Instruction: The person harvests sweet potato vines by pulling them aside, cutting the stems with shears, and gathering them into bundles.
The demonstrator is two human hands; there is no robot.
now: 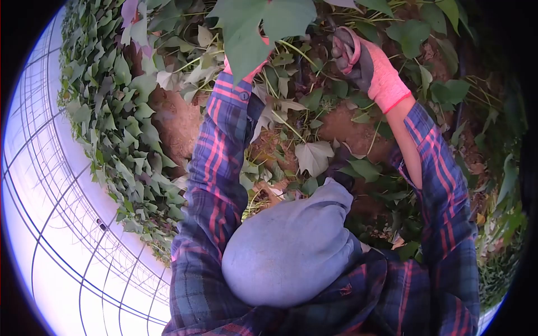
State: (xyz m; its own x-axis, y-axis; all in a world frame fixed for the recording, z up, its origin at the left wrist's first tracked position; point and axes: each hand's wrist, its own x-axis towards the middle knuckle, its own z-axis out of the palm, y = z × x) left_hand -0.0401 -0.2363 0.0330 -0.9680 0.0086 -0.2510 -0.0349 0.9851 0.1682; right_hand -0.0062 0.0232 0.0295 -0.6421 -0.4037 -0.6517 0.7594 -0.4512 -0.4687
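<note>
My right hand (358, 63), in a pink glove with a dark palm, is at the upper right among vines. Its fingers are curled closed; whatever is in them, if anything, I cannot make out. At the top centre, a large green leaf (255, 31) covers most of my left hand (262, 67), leaving only bits of its pink glove in view. The left fingers are hidden. Around both hands lie green leaves and thin pale stems (297, 50). A pale, wilted leaf (314, 158) hangs below, between my arms.
Reddish-brown soil (178, 120) shows between the plants. Dense foliage (120, 117) runs along the left, beside a white wall with a grid of bars (56, 224). My bent knee (291, 246) in light blue trousers fills the lower middle. A dark line (462, 89) runs through the plants at right.
</note>
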